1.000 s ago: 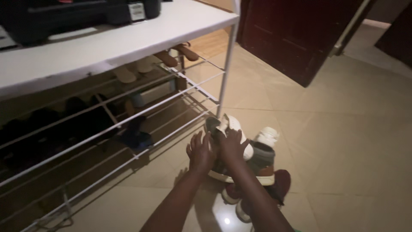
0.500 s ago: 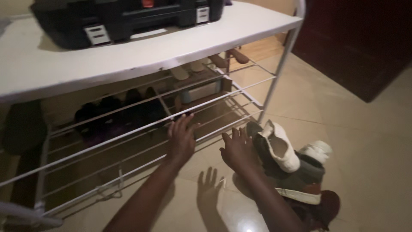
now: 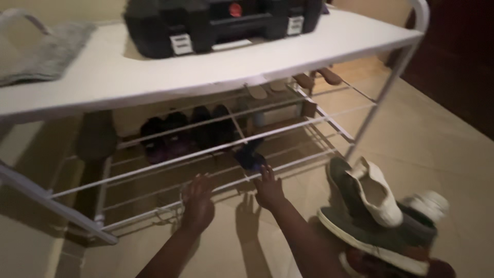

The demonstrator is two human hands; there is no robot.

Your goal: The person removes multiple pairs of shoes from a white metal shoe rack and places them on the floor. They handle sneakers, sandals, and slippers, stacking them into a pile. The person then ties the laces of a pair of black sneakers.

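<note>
Head camera looks down, close, at a white shoe rack [image 3: 216, 77].

Beige tile floor [image 3: 437, 139], dark wood door [image 3: 458, 56], dim light.

I note a black plastic case [image 3: 221, 23] with pale latches lying on the white top board [image 3: 128, 77]. A grey cloth [image 3: 46, 54] lies at the board's left end. Right of the frame, a heap of grey-and-white sneakers [image 3: 375, 216] lies on the beige tiled floor [image 3: 437, 139]. Dark door [image 3: 458, 56] behind.
</note>
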